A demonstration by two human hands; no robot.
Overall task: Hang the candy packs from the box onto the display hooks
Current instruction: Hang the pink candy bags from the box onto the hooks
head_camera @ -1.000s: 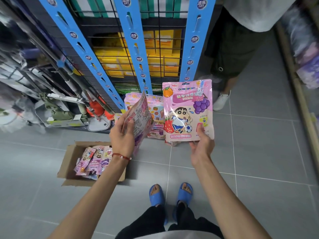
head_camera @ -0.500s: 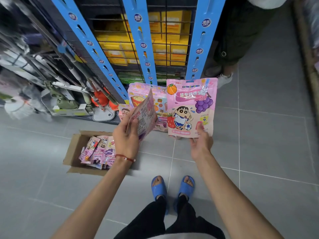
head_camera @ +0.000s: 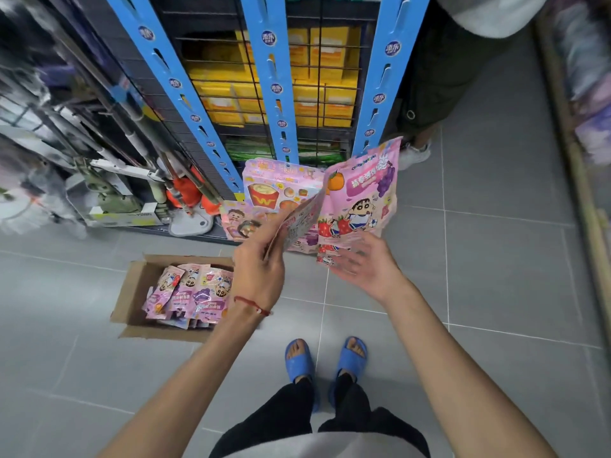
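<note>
The left hand (head_camera: 259, 266) grips fanned candy packs (head_camera: 358, 196) in curled fingers. At its 3 o'clock, the right hand (head_camera: 367, 264) spreads blurred, straight fingers beneath them. The box (head_camera: 132, 292) lies at 8 o'clock.

Both forearms are bare. A thin red string bracelet (head_camera: 253, 305) circles the wrist just behind the left hand (head_camera: 261, 276). Well back from the grip, nearest the wearer, a pale grey shirt (head_camera: 324, 446) hem sits above black trousers (head_camera: 284, 414). Below the grip, both feet wear blue open-toed sandals (head_camera: 299, 361), toes showing.
</note>
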